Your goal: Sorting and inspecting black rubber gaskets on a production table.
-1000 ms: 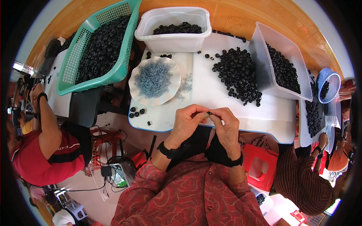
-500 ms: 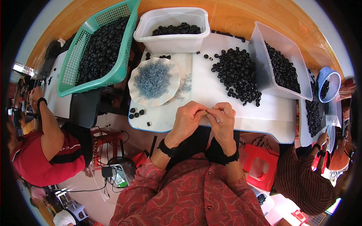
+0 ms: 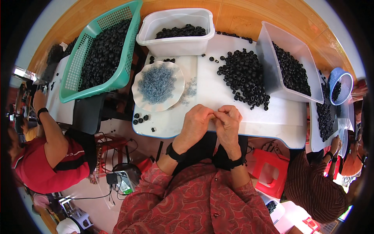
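Observation:
Above the table's near edge my left hand (image 3: 194,124) and my right hand (image 3: 228,124) meet, thumbs and forefingers pinched together. Whatever lies between the fingertips is too small and covered to make out. Beyond my left hand a white plate with a wavy rim (image 3: 141,100) bears a heap of tiny clear bluish pieces (image 3: 157,84). Some of these pieces are scattered on the table beside it. Beyond my right hand lies a loose pile of small round black parts (image 3: 246,76). Several similar black parts (image 3: 141,118) sit near the table's left front corner.
Along the back stand a white tub (image 3: 175,47) and, to its right, a translucent bin (image 3: 272,74), both with black parts. A green basket (image 3: 124,74) full of them is at left. People sit on both sides. A red stool (image 3: 270,173) stands below the table at right.
My hands stay together, with the fingertips closed more tightly over what was a small pale bit between them. The person at left has shifted an arm slightly.

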### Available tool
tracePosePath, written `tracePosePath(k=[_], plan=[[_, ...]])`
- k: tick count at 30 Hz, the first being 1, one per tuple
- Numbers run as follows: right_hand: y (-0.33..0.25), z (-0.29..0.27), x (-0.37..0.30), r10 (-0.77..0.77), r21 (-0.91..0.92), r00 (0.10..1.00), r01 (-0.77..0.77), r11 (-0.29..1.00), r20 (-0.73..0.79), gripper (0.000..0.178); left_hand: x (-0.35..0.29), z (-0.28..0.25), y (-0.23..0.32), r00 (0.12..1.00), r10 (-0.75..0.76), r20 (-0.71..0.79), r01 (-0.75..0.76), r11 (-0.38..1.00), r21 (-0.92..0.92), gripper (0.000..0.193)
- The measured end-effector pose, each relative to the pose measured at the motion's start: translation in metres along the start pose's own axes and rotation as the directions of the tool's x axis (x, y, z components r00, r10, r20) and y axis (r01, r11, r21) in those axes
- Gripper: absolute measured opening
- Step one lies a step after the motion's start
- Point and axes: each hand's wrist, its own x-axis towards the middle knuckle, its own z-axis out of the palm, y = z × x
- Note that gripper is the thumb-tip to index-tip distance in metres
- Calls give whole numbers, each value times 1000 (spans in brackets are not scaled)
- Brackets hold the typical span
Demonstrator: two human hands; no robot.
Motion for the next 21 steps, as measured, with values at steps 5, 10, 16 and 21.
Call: tracePosePath(k=[5, 10, 16, 21], plan=[[6, -1, -1, 21, 31, 999, -22, 999, 27, 23, 0, 2, 3, 1000, 24, 14, -24, 998, 51, 6], [5, 1, -3, 24, 73, 1000, -23, 997, -14, 22, -1, 9, -1, 996, 88, 32, -91, 990, 107, 8], [6, -4, -1, 35, 161, 999, -31, 986, -26, 21, -1, 10, 1, 989, 142, 46, -148, 975, 166, 12], [-16, -15, 5, 68, 224, 993, -45, 973, -95, 22, -5, 6, 9, 986, 137, 98, -156, 961, 229, 11]])
